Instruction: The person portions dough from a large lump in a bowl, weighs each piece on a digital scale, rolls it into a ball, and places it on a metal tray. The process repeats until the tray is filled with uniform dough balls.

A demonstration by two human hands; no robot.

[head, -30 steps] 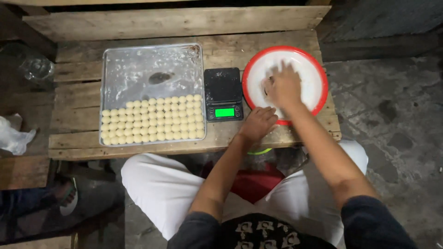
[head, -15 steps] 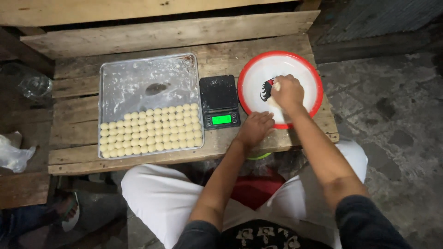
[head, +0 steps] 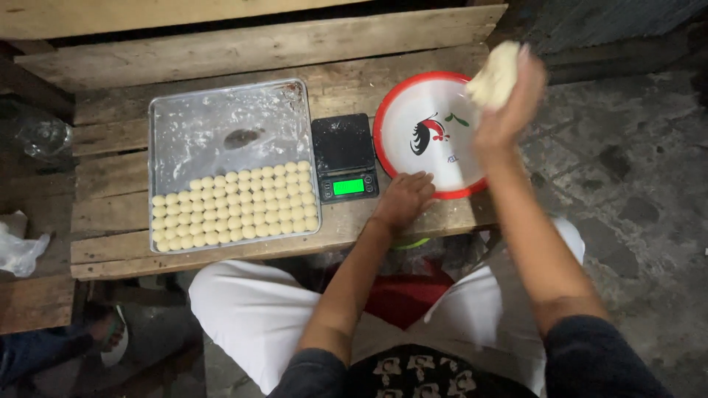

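Lifting a dough lump (head: 495,74) clear of the red-rimmed plate (head: 413,96) in the closed right hand (head: 509,103) — left hand (head: 402,197) flat, open, steadying the rim — probably portioning next, needing a pinch onto the scale (head: 344,157).

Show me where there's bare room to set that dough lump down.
The plate is bare apart from its printed bird. The tray's far half, beyond the dough ball rows, is floured but free. Bare planks lie left of the tray. Crowded: between scale and plate, where the left hand rests.

Pale dough lump (head: 494,74), somewhat blurred, raised above white red-rimmed plate (head: 413,110) with rooster motif, on bench
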